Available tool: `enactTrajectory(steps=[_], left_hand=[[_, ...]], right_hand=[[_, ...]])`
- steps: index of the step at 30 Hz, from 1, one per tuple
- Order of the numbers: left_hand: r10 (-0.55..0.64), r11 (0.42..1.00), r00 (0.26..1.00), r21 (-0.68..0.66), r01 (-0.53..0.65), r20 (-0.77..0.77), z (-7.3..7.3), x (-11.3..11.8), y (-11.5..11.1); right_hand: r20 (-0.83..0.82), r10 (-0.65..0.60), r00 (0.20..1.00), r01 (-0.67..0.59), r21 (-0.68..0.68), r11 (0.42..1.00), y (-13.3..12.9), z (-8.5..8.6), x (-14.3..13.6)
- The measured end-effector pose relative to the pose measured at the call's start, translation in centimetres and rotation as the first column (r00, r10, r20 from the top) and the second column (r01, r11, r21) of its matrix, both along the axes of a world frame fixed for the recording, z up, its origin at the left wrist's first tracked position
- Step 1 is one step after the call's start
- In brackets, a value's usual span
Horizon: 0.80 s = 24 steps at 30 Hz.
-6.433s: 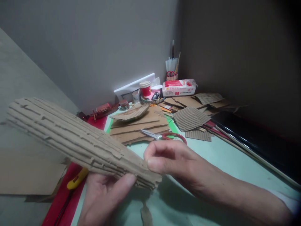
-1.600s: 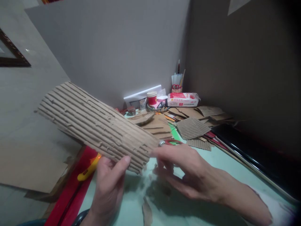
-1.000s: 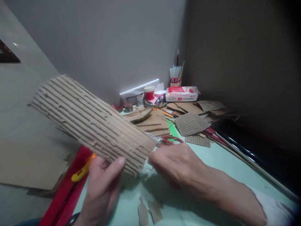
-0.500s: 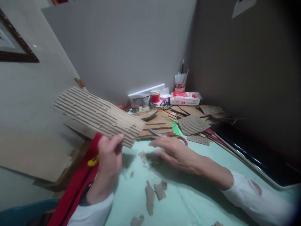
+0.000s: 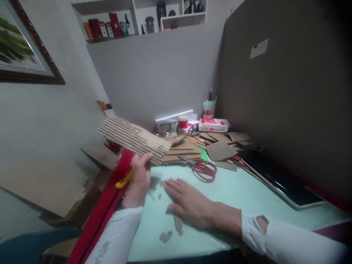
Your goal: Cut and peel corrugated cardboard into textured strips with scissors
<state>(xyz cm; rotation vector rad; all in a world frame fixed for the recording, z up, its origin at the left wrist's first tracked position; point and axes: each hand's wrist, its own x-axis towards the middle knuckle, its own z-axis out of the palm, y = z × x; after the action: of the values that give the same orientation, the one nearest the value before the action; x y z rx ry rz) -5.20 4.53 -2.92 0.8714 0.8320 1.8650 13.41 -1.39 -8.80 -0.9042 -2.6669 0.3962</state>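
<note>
My left hand [image 5: 141, 174] grips the near right end of a corrugated cardboard piece [image 5: 132, 137], thumb on top. The ridged strip is held raised over the table's left side, tilted up toward the far left. My right hand [image 5: 188, 200] lies palm down with its fingers stretched out, over small torn paper scraps [image 5: 178, 224] on the pale green tabletop [image 5: 154, 249]; it partly covers them. Another torn scrap [image 5: 165, 236] lies closer to me. Red-handled scissors [image 5: 203, 169] rest beyond my right hand. A yellow utility knife [image 5: 124, 180] shows beside my left wrist.
Stacked cardboard sheets [image 5: 183, 150] and a ridged cardboard square [image 5: 220, 151] lie at the back. Behind them stand a red paper cup [image 5: 183, 122], a tissue pack [image 5: 213, 125] and a pen holder [image 5: 209, 110]. A black glossy panel [image 5: 277, 179] borders the right side.
My right hand has moved down and nearer, from beside the scissors onto the scraps, uncovering the scissors' handles. My left hand still holds the cardboard. The camera view has tilted upward.
</note>
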Motion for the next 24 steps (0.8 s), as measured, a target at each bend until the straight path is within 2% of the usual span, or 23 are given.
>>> enactTrajectory(steps=[3,7,9,11,13,16,17,19,21,24], left_hand=[[0.016,1.0,0.999,-0.008,-0.016,0.03,1.0,-0.4,-0.3],[0.061,0.998,0.996,0.021,-0.063,0.072,3.7,-1.3,-1.6],[0.089,0.995,0.992,0.031,-0.092,0.088,5.1,-2.0,-2.6],[0.116,0.992,0.988,0.04,-0.121,0.103,6.3,-2.7,-3.5],[0.142,0.987,0.983,0.058,-0.15,0.121,7.1,-3.5,-4.3],[0.169,0.98,0.976,0.079,-0.181,0.139,7.5,-4.3,-4.9],[0.171,0.98,0.975,0.079,-0.184,0.142,7.4,-4.4,-4.8],[0.163,0.983,0.976,0.066,-0.174,0.148,7.0,-4.3,-4.6],[0.149,0.987,0.977,0.041,-0.157,0.15,6.5,-4.1,-4.1],[0.142,0.99,0.98,0.0,-0.143,0.138,5.6,-3.9,-3.2]], right_hand=[[-0.001,0.08,0.997,-0.08,0.044,0.996,-2.9,-0.2,-2.3],[0.027,0.273,0.962,-0.274,0.104,0.956,-6.6,-1.5,-7.9],[0.014,0.368,0.93,-0.367,0.125,0.922,-7.6,-1.7,-10.1],[-0.02,0.372,0.928,-0.365,0.144,0.92,-7.4,-1.3,-10.7],[-0.061,0.264,0.963,-0.253,0.147,0.956,-5.7,-0.4,-9.8],[-0.104,0.037,0.994,-0.025,0.119,0.993,-1.3,0.8,-7.1],[-0.096,0.01,0.995,0.001,0.109,0.994,0.1,1.0,-6.2],[-0.065,0.041,0.997,-0.035,0.092,0.995,1.9,1.2,-4.4],[-0.044,0.093,0.995,-0.089,0.086,0.992,1.5,1.1,-3.0],[-0.041,0.099,0.994,-0.095,0.086,0.992,-2.5,0.3,-2.3]])
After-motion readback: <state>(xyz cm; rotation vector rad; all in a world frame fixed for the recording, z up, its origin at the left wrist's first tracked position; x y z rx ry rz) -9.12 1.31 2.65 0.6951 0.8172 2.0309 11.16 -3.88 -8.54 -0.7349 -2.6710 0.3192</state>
